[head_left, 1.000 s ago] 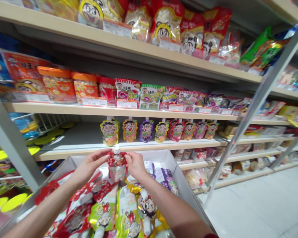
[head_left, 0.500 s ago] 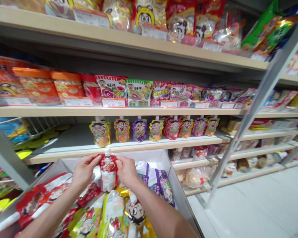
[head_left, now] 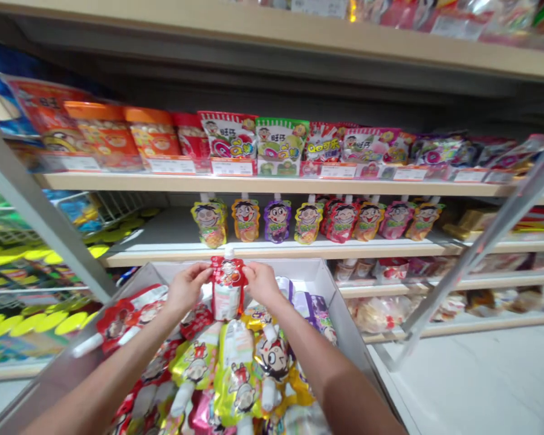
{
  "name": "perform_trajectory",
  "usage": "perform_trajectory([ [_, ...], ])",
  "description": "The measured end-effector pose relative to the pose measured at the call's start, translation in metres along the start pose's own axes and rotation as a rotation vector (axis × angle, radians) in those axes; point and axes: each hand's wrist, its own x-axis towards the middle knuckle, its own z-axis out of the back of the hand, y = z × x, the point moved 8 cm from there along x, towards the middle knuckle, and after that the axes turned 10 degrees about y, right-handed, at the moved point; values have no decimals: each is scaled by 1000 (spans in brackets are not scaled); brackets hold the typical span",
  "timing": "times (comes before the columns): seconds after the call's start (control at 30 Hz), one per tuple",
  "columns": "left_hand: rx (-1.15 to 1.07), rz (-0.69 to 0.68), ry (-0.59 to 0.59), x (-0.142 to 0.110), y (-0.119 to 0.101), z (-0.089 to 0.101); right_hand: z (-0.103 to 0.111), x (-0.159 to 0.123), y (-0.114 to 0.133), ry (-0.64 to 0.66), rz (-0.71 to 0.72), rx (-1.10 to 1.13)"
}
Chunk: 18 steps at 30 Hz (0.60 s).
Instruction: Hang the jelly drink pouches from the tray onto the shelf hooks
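Note:
Between both hands a red spouted jelly pouch [head_left: 228,296] is held upright, its white cap on top. My left hand [head_left: 187,287] pinches the pouch's left edge and my right hand [head_left: 262,283] pinches its right edge. Below it stands a grey-white box [head_left: 347,320] full of spouted pouches. Red pouches [head_left: 118,320] lie on its left side, a yellow-green pouch [head_left: 236,368] in the middle, and purple pouches [head_left: 320,311] on the right. Ahead, a row of upright pouches in several colours, among them a purple one [head_left: 277,220], stands on a shelf [head_left: 163,257].
Above the pouch row, a shelf [head_left: 185,182] carries orange-lidded jars [head_left: 106,136] and candy bags [head_left: 281,145]. A slanted metal post [head_left: 480,241] rises at right beside the pale floor [head_left: 489,380]. Wire racks with yellow-lidded goods [head_left: 31,326] stand at left.
My view has tilted down and turned left, so the shelves appear higher and shifted right. Both hands still hold the red pouch by its edges.

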Motion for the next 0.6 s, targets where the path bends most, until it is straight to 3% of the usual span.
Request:
perform_trajectory([
  [0.17, 24, -37, 2, 4, -1, 8, -5, 4, 9, -4, 0, 45],
  [0.3, 151, -91, -73, -13, -6, 15, -8, 4, 21, -73, -31, 22],
  [0.4, 186, -163, 102, -33, -12, -4, -16, 1, 41, -114, -13, -9],
  [0.47, 149, -194, 157, -41, -14, -9, -26, -3, 59, -97, 35, -42],
  [0.6, -50, -70, 45, -34, -1, 17, -47, -5, 88, 16, 207, 28],
])
